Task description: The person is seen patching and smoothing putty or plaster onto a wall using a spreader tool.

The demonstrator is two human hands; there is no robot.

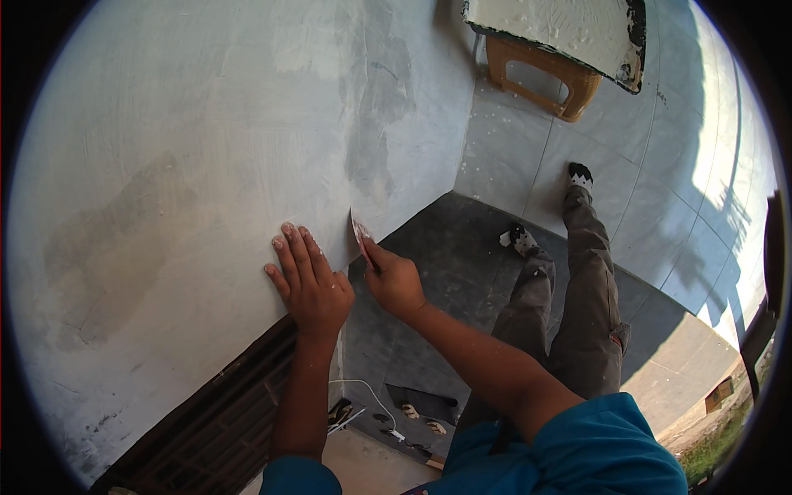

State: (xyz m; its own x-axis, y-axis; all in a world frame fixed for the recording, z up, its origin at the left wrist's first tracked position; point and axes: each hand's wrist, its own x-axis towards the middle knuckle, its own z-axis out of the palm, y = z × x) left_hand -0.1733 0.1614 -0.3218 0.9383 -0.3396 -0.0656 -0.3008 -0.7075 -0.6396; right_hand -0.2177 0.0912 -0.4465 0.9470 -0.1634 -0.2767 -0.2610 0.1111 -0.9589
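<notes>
One scraper (360, 231): thin blade, seen nearly edge-on; located at the wall's (239, 107) lower edge, to the left of the corner where wall and dark floor (437, 239) meet the paler tiles (511, 157).
Right hand (398, 286): clamped on the scraper's handle, fingers wrapped round it; nearer of the two, being the one that holds it.
Scraper from right hand: lies up and slightly left of the knuckles, on the wall side.
Long axis: runs from the grip up and a little left, steeply; blade end points toward the grey streak (379, 115) higher on the wall, handle end back into the palm.
Blade contact: appears to meet the wall; exact line of touch cannot be told at this angle.
Left hand (318, 299): empty, laid flat against the wall near its lower edge, fingers extended and slightly apart; just beside the scraper, left and somewhat lower.
Darker patch (115, 239): on the wall, toward its left edge, well apart from both hands.
Tray (561, 25): white paste over it, dark rim, set on a tan stool (544, 74), well apart from the scraper.
</notes>
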